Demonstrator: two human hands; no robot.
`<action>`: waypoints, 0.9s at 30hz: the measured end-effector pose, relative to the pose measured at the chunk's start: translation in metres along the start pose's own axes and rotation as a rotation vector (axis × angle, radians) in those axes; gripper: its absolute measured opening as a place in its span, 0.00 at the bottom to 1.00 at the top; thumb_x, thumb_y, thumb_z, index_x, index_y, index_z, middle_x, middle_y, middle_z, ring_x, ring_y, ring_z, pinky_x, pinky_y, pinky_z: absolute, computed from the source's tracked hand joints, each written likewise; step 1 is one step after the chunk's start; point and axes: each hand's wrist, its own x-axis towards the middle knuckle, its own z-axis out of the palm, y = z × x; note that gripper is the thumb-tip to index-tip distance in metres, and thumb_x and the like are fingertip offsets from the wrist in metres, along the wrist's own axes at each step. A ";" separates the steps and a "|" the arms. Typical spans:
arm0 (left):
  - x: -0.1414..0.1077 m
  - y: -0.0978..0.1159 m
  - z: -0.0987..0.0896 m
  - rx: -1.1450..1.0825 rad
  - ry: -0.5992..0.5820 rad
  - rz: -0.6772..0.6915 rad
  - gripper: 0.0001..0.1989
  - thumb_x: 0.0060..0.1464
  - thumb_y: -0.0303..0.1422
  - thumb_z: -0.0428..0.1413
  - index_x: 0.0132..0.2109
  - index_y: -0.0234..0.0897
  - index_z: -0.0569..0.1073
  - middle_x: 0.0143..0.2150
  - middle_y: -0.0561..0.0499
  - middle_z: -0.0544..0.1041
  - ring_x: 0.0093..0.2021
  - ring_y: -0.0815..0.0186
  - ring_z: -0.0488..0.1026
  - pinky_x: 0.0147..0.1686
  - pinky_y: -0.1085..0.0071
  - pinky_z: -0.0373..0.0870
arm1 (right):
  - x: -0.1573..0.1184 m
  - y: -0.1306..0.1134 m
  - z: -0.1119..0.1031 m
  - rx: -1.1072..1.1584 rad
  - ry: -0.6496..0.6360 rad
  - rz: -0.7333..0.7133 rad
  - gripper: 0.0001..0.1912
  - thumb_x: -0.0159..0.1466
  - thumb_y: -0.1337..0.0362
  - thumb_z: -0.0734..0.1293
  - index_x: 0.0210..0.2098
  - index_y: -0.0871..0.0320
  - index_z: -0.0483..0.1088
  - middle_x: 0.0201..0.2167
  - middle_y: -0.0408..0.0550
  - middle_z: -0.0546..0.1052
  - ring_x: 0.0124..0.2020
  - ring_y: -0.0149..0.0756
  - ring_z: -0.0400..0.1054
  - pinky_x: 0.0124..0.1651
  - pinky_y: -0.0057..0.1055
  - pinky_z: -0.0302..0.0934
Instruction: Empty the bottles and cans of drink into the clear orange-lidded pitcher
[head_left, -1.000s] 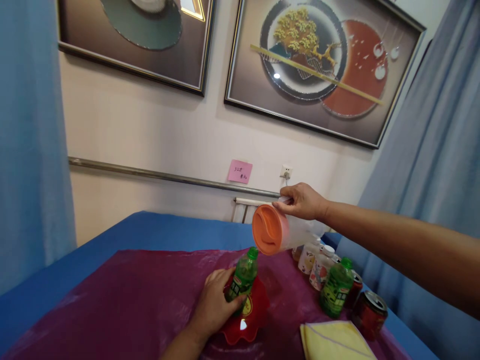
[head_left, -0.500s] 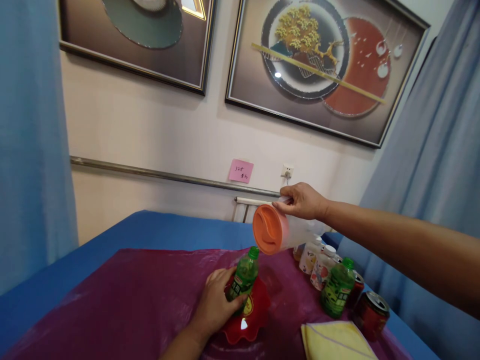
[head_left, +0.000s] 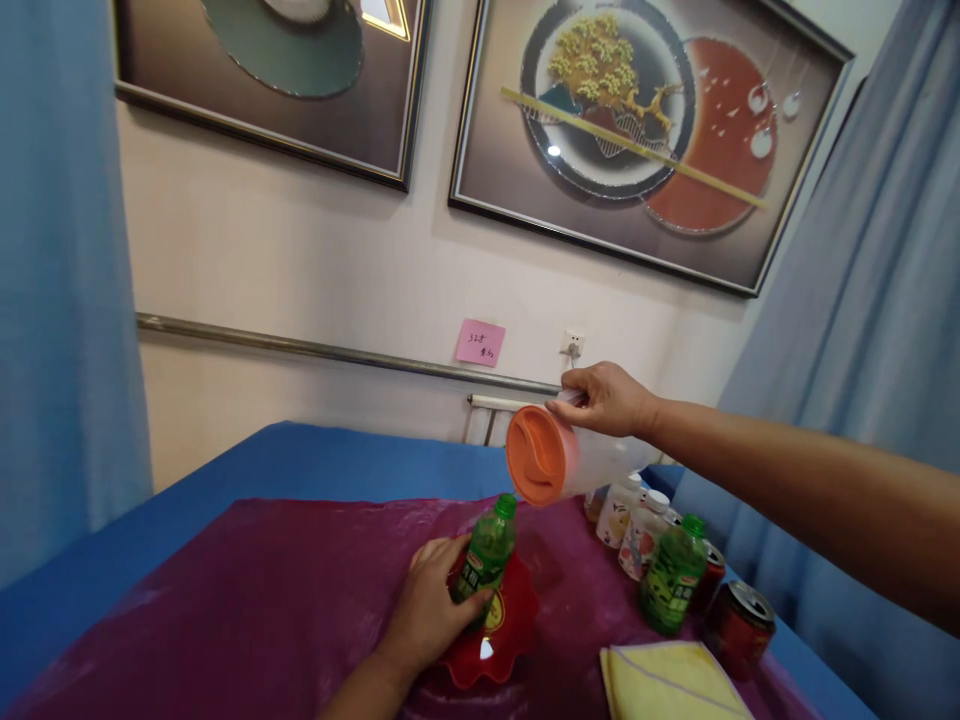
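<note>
My left hand (head_left: 435,605) is wrapped round a green bottle (head_left: 489,550) that has no cap and leans slightly right over a red scalloped dish (head_left: 514,620). In my right hand (head_left: 607,400) is the handle of a translucent pitcher (head_left: 600,462). The pitcher is tipped on its side, its orange lid (head_left: 537,456) facing left, just above and to the right of the bottle's mouth. Whether liquid runs between them is too small to tell for certain.
At the right stand a second green bottle (head_left: 673,580), white bottles (head_left: 641,535) and red cans (head_left: 739,630). A folded yellow cloth (head_left: 671,682) lies at the front right. Purple sheeting (head_left: 247,600) covers part of the blue surface (head_left: 330,455). Blue curtains hang at both sides.
</note>
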 end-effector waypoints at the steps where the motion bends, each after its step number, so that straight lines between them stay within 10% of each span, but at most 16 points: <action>1: 0.000 0.000 0.000 -0.001 -0.001 -0.003 0.30 0.43 0.41 0.68 0.55 0.41 0.77 0.50 0.42 0.80 0.52 0.48 0.75 0.55 0.52 0.69 | 0.000 0.000 -0.001 -0.004 0.001 -0.001 0.22 0.62 0.48 0.64 0.20 0.54 0.54 0.17 0.38 0.58 0.21 0.28 0.49 0.29 0.32 0.42; 27: 0.001 -0.001 0.001 0.010 -0.004 -0.008 0.30 0.43 0.40 0.68 0.55 0.42 0.77 0.51 0.43 0.80 0.53 0.48 0.75 0.56 0.51 0.69 | 0.000 0.001 -0.004 -0.020 0.017 -0.019 0.22 0.62 0.49 0.64 0.20 0.54 0.54 0.17 0.38 0.58 0.21 0.28 0.49 0.29 0.31 0.43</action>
